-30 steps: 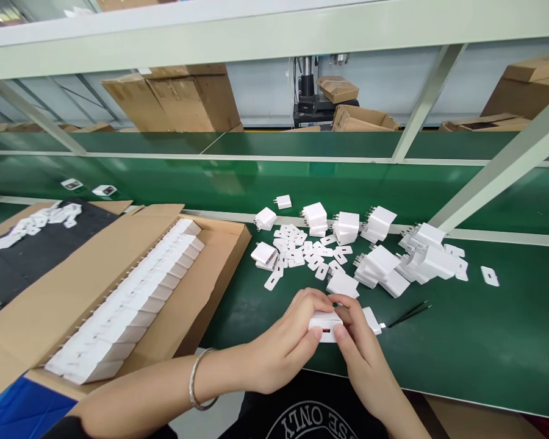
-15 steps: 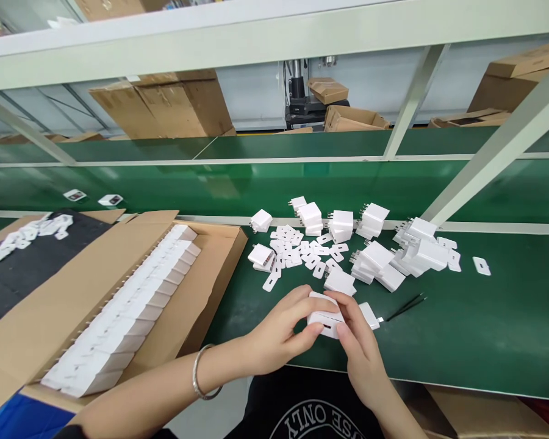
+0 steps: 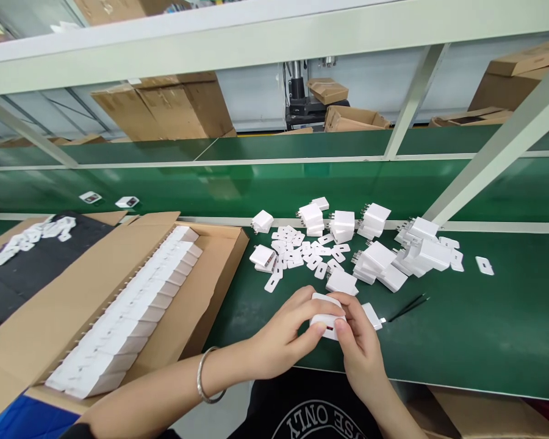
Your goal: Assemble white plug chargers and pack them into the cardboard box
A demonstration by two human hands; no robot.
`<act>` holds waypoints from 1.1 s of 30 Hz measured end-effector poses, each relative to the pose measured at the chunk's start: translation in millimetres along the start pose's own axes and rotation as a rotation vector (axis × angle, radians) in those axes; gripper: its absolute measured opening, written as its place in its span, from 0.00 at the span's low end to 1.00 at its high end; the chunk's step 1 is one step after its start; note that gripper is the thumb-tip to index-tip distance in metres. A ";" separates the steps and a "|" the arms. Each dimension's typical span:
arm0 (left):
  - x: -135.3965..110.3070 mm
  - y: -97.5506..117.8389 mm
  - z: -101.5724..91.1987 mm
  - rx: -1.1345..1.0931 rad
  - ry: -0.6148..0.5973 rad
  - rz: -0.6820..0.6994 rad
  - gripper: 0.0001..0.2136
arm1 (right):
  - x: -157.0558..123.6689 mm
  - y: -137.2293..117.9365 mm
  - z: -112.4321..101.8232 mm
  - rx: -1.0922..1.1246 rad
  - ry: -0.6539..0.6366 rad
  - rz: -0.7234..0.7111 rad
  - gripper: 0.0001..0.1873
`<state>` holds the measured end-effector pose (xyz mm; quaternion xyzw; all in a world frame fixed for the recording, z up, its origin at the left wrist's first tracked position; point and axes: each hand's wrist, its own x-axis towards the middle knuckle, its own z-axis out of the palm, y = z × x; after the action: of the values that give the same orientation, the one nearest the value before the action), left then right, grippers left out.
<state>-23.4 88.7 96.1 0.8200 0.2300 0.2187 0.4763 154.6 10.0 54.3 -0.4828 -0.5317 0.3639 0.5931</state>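
Observation:
Both hands hold one white charger (image 3: 324, 319) low over the green table, its slotted end face turned toward me. My left hand (image 3: 279, 338) grips it from the left, index finger across the top and thumb on the slotted face. From the right, my right hand (image 3: 363, 350) closes on it with its thumb beside the slot. Just beyond lie a loose charger (image 3: 341, 282) and a heap of small white slotted cover plates (image 3: 297, 247). Right of my hands, a white piece (image 3: 371, 315) lies near a small plug with black wires (image 3: 409, 306).
Chargers with metal pins (image 3: 377, 259) are piled at the right. On the left, an open cardboard box (image 3: 210, 286) holds a row of chargers (image 3: 132, 311). Behind runs a green belt (image 3: 238, 186) carrying two chargers at left. A slanted white post (image 3: 489, 146) rises at right.
The two chargers on the belt at left have shifted right, as has a charger behind the piles. My hands keep the same hold on the charger, with barely any movement.

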 end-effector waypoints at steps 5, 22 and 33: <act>4.5 -10.0 3.1 -0.077 0.087 0.123 0.16 | 1.2 -1.4 5.4 0.043 0.011 -0.042 0.14; 9.1 -20.1 2.8 -0.112 0.112 0.140 0.19 | -3.6 5.9 8.1 -0.002 0.039 0.139 0.19; 9.3 -18.3 4.1 -0.244 0.127 0.002 0.24 | 1.2 5.3 12.1 -0.009 0.101 0.113 0.20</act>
<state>-16.6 99.4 79.4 0.7408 0.2308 0.2971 0.5566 143.3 14.8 49.2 -0.5324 -0.4746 0.3697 0.5955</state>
